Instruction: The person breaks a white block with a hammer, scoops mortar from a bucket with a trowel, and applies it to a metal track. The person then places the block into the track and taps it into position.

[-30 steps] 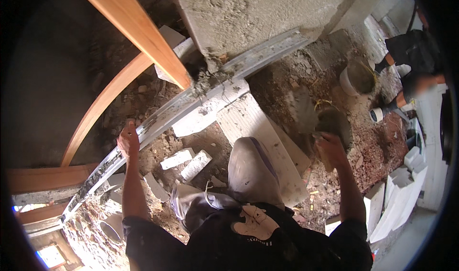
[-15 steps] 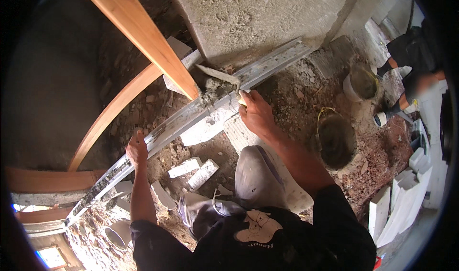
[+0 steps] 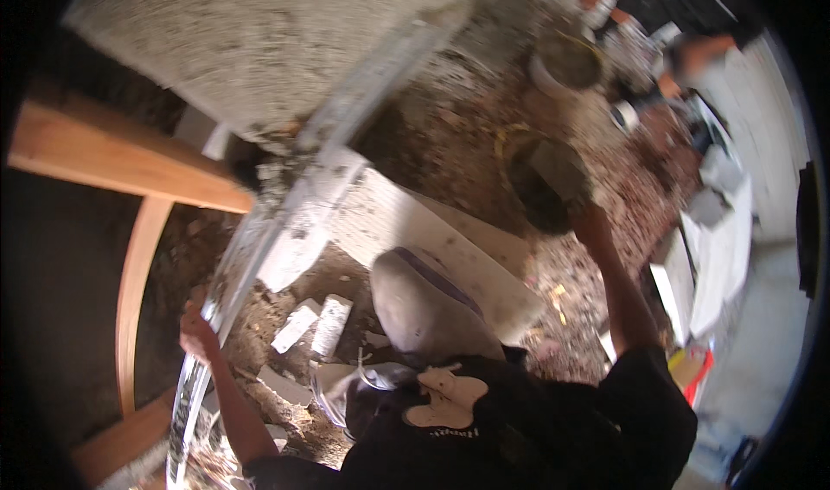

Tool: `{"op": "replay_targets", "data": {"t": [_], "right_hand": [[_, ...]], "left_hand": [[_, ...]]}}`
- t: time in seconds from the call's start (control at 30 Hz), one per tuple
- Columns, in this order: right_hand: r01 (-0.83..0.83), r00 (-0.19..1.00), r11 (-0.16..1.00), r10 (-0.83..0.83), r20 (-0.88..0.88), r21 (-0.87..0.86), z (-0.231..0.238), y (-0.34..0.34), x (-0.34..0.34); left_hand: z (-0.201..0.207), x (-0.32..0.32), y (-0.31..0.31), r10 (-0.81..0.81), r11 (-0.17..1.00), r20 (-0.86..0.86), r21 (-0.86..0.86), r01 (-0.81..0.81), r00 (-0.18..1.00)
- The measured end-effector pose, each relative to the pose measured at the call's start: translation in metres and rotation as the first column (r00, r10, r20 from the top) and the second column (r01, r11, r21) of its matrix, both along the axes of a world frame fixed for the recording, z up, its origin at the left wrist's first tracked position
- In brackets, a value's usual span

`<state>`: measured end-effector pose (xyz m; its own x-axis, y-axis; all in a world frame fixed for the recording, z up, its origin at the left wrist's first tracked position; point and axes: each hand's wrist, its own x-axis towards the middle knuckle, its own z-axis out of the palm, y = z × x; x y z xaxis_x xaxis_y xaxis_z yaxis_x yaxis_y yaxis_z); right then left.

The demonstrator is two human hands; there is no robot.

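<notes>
A long metal profile (image 3: 226,287) runs slantwise from the near left toward the foot of a rough plastered wall, with grey mortar (image 3: 278,175) smeared along it. My left hand (image 3: 200,334) is closed round its nearer part. On the right, my right hand (image 3: 592,224) grips a trowel (image 3: 556,168), its handle hidden in my fingers. The trowel's blade is over or inside the mouth of a round bucket (image 3: 510,183) of dark grey contents; whether it touches them I cannot tell.
A wooden frame (image 3: 130,153) stands at left under the plastered wall (image 3: 259,49). White block pieces (image 3: 331,321) and a long pale slab (image 3: 432,239) lie by my knee. Another bucket (image 3: 543,79) stands farther off, near another person (image 3: 670,15). White boards (image 3: 674,287) lean at right.
My right hand has moved the trowel from the mortar by the wooden post, rightward to the bucket. My left hand stays on the metal profile. The whole view has turned to the right.
</notes>
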<state>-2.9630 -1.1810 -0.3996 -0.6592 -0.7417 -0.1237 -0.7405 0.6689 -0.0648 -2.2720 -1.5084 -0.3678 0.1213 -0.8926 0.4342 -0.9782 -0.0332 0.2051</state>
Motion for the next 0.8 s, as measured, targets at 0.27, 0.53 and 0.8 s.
{"op": "replay_targets", "data": {"t": [0.27, 0.53, 0.8], "right_hand": [[0.111, 0.987, 0.939, -0.142, 0.072, 0.326, -0.067, -0.012, -0.051], [-0.639, 0.711, 0.623, 0.702, 0.037, 0.451, -0.119, -0.026, -0.045], [0.502, 0.436, 0.863, -0.188, 0.880, -0.064, -0.069, 0.011, -0.039]], "left_hand": [[0.015, -0.014, 0.005, 0.098, 0.983, -0.007, 0.158, -0.095, 0.995], [0.009, -0.006, -0.001, 0.125, 0.971, 0.037, 0.198, -0.130, 0.991], [0.003, -0.002, -0.003, 0.081, 0.983, 0.061, 0.163, -0.090, 0.995]]}}
